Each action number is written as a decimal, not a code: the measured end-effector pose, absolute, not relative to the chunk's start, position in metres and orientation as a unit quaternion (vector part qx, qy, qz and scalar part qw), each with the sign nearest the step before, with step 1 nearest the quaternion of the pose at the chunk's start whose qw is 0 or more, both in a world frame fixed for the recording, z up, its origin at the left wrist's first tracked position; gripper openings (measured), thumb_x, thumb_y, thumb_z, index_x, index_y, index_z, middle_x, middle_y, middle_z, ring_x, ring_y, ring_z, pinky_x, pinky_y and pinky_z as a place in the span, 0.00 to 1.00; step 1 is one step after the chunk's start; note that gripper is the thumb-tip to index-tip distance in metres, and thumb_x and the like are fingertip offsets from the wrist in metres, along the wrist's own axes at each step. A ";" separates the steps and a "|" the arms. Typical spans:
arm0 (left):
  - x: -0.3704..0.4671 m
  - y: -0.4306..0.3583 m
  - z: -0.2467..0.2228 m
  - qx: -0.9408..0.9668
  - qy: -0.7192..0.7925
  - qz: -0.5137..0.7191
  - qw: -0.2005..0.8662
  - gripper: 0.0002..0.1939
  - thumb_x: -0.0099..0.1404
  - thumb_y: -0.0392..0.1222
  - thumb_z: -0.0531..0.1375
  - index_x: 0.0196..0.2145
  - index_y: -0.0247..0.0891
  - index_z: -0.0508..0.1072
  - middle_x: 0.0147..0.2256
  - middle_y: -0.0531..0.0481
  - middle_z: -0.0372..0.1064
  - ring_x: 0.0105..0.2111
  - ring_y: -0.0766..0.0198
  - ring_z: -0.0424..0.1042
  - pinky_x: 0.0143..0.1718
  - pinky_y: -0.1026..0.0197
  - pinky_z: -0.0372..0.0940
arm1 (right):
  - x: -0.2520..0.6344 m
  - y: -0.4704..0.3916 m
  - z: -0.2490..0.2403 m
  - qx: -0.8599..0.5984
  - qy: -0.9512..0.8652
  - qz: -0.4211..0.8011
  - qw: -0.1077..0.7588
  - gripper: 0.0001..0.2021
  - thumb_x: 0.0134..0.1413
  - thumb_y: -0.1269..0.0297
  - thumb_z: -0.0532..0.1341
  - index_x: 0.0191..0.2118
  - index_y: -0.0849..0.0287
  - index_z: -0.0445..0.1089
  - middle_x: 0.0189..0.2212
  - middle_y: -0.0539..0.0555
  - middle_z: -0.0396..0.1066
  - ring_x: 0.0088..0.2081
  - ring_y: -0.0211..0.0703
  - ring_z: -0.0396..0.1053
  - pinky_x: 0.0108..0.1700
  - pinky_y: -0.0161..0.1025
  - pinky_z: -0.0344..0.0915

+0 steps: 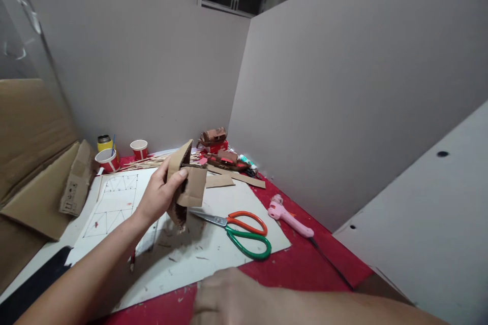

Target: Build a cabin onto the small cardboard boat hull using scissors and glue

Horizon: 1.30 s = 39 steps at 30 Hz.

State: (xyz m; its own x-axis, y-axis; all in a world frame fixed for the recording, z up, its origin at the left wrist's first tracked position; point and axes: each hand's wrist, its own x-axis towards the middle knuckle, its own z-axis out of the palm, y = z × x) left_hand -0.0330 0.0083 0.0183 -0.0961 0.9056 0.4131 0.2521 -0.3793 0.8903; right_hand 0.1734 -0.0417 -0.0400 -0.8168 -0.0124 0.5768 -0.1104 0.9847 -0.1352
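Note:
My left hand [162, 188] is closed around a small folded cardboard construction [194, 186], held up above the white sheet with the thumb pressing on its side. The piece has a curved flap and rough cut edges. Below and right of it lie scissors [249, 233] with one orange and one green handle, their blade tips partly behind the cardboard. My right hand [224, 294] is low at the front edge of the view, smeared by motion, so its fingers cannot be read. A pink glue gun [292, 219] with a dark cord rests to the right.
White paper [229, 251] with scraps covers part of the red tabletop [301, 259]. Drawn truss shapes [109, 221] are at left. Paper cups [139, 149], thin sticks [160, 160] and cardboard strips [221, 181] lie behind. Large cardboard [34, 132] leans left; grey panels [160, 71] enclose the table.

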 end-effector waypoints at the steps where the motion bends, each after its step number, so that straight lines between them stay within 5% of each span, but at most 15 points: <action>1: -0.032 0.008 0.018 0.597 0.464 0.573 0.318 0.33 0.68 0.55 0.60 0.65 0.37 0.64 0.58 0.44 0.72 0.55 0.49 0.70 0.55 0.54 0.64 | 0.177 -0.040 -0.042 0.025 -0.947 0.063 0.315 0.16 0.71 0.61 0.55 0.31 0.56 0.71 0.21 0.47 0.69 0.23 0.38 0.64 0.23 0.38 0.58; 2: -0.031 0.008 0.018 0.587 0.451 0.577 0.344 0.33 0.67 0.55 0.60 0.65 0.38 0.65 0.57 0.44 0.72 0.54 0.50 0.71 0.54 0.55 0.65 | 0.182 -0.038 -0.039 0.005 -0.938 0.072 0.340 0.16 0.71 0.58 0.56 0.32 0.57 0.71 0.22 0.49 0.70 0.24 0.39 0.66 0.25 0.39 0.60; 5: -0.026 0.007 0.015 0.574 0.420 0.574 0.407 0.31 0.67 0.54 0.60 0.64 0.39 0.66 0.56 0.44 0.74 0.52 0.51 0.72 0.52 0.57 0.65 | 0.200 -0.027 -0.008 -0.063 -0.898 0.144 0.410 0.06 0.68 0.71 0.56 0.43 0.59 0.71 0.31 0.54 0.76 0.33 0.41 0.72 0.36 0.39 0.70; 9: -0.019 0.005 0.010 0.581 0.399 0.547 0.451 0.28 0.68 0.54 0.59 0.62 0.40 0.69 0.58 0.45 0.73 0.53 0.51 0.72 0.53 0.57 0.65 | 0.216 -0.004 0.028 -0.163 -0.824 0.076 0.538 0.17 0.64 0.73 0.62 0.56 0.51 0.69 0.44 0.57 0.76 0.46 0.47 0.74 0.48 0.47 0.72; 15: -0.007 -0.001 0.003 0.578 0.370 0.517 0.512 0.28 0.69 0.53 0.58 0.64 0.42 0.68 0.60 0.44 0.71 0.58 0.47 0.70 0.58 0.52 0.64 | 0.207 0.025 0.025 -0.161 -0.854 0.041 0.493 0.19 0.65 0.64 0.63 0.59 0.57 0.68 0.51 0.63 0.73 0.54 0.51 0.71 0.55 0.53 0.71; 25: 0.001 -0.003 -0.012 0.556 0.373 0.484 0.564 0.28 0.68 0.51 0.59 0.62 0.39 0.70 0.59 0.44 0.72 0.57 0.47 0.69 0.54 0.54 0.66 | 0.207 0.033 0.006 -0.148 -0.849 0.126 0.491 0.09 0.64 0.66 0.63 0.49 0.60 0.75 0.41 0.59 0.78 0.43 0.46 0.75 0.45 0.46 0.73; 33: 0.003 0.001 -0.017 0.557 0.419 0.466 0.545 0.28 0.68 0.53 0.60 0.61 0.39 0.72 0.57 0.44 0.74 0.56 0.47 0.71 0.56 0.53 0.65 | 0.210 0.037 -0.002 -0.137 -0.872 0.156 0.442 0.12 0.66 0.65 0.61 0.52 0.60 0.73 0.42 0.60 0.77 0.43 0.46 0.74 0.45 0.45 0.74; 39: -0.004 0.007 -0.023 0.449 0.496 0.510 0.541 0.27 0.62 0.59 0.63 0.52 0.38 0.77 0.45 0.43 0.81 0.51 0.44 0.76 0.47 0.51 0.72 | 0.278 0.052 0.005 -0.271 -0.858 0.080 0.430 0.15 0.67 0.62 0.61 0.57 0.53 0.70 0.51 0.59 0.76 0.51 0.49 0.74 0.54 0.48 0.72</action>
